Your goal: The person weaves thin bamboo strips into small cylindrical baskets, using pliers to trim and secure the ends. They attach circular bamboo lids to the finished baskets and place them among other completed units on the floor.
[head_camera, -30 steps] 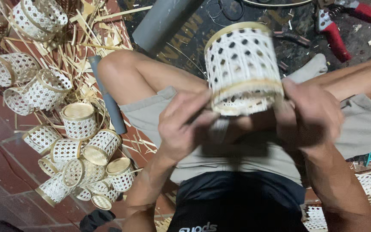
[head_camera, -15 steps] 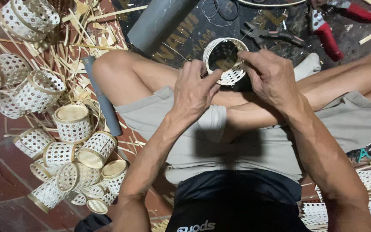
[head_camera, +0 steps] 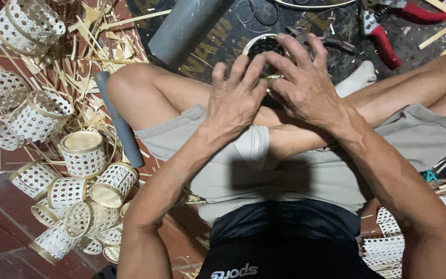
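Both the left hand (head_camera: 236, 101) and the right hand (head_camera: 305, 85) press spread fingers around a small round pale woven bamboo basket (head_camera: 263, 47), apparently grasping its rim above the person's crossed legs.

Finished baskets (head_camera: 78, 175) lie left of the knee (head_camera: 130, 85), pliers (head_camera: 383, 36) far right.

Pale woven cane basket (head_camera: 264, 49), matt grey plastic pipe (head_camera: 187, 26), glossy red-handled metal cutters (head_camera: 380, 33), rough bamboo strips (head_camera: 86, 57)

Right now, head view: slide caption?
Both hands, left hand and right hand, grip a small woven basket over crossed legs.
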Motion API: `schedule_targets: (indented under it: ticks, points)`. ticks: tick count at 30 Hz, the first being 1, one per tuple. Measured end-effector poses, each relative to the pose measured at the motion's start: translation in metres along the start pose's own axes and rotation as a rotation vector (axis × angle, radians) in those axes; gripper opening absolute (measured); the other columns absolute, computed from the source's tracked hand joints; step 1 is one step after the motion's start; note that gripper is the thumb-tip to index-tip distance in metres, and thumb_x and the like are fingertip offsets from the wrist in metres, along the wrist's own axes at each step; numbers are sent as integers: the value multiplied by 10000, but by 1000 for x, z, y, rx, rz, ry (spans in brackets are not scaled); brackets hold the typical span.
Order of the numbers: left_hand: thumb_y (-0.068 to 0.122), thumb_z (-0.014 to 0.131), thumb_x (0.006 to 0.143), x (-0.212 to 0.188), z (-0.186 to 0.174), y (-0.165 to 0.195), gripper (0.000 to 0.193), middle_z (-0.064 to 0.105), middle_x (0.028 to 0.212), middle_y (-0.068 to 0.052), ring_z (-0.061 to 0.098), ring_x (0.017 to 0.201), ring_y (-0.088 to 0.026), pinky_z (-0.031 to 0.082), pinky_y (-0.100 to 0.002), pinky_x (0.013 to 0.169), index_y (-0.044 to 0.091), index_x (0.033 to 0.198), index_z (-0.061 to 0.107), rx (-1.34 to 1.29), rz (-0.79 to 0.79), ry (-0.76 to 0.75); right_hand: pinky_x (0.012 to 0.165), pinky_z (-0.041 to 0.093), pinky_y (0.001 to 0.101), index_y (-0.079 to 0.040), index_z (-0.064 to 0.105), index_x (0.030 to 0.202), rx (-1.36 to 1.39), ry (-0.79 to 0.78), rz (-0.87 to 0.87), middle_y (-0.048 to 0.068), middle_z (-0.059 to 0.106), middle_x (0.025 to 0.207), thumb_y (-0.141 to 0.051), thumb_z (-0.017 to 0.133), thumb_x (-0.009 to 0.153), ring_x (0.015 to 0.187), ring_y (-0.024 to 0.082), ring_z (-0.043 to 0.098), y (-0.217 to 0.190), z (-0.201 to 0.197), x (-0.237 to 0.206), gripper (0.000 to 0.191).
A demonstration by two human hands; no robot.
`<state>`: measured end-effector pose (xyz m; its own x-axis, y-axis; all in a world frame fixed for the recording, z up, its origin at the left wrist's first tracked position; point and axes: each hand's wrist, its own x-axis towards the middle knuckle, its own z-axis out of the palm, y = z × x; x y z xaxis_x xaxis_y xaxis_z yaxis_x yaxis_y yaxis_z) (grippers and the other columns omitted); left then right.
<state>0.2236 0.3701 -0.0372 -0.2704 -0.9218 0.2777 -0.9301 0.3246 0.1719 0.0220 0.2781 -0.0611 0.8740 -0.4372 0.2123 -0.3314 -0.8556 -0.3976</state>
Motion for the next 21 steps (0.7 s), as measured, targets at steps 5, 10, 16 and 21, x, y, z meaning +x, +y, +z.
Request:
schedule_targets:
  ticks: [5, 10, 16, 21]
  points:
    - [190, 646, 905, 5, 10, -16, 224, 595, 1091, -47, 528, 1166, -271, 360, -482, 955, 98, 1097, 717, -220, 78, -54, 1201, 216, 679, -76, 733, 987, 1, 3, -60, 20, 670, 1301, -238, 797, 950, 1479, 291, 453, 11, -1, 3, 178]
    - [177, 656, 933, -2, 18, -20, 231, 556, 987, -24, 535, 1032, -233, 360, -460, 918, 109, 1144, 720, -260, 102, -37, 1211, 225, 669, -98, 746, 979, 3, -2, -95, -11, 696, 1185, -204, 793, 932, 1407, 266, 503, 15, -1, 4, 126]
    - [177, 656, 902, 2, 14, -15, 196, 567, 964, -28, 545, 1015, -241, 364, -482, 917, 113, 1082, 696, -227, 94, -51, 1149, 270, 668, -104, 763, 959, -36, 33, -123, 0, 710, 1150, -178, 764, 815, 1306, 278, 550, 8, -9, 9, 161]
    - [173, 653, 867, 5, 13, -16, 273, 607, 1041, -35, 550, 1152, -269, 364, -502, 959, 104, 1130, 680, -176, 129, 5, 931, 490, 486, -64, 724, 1003, 130, 148, 76, 122, 694, 1045, -113, 734, 971, 1018, 315, 661, 72, -23, 30, 60]
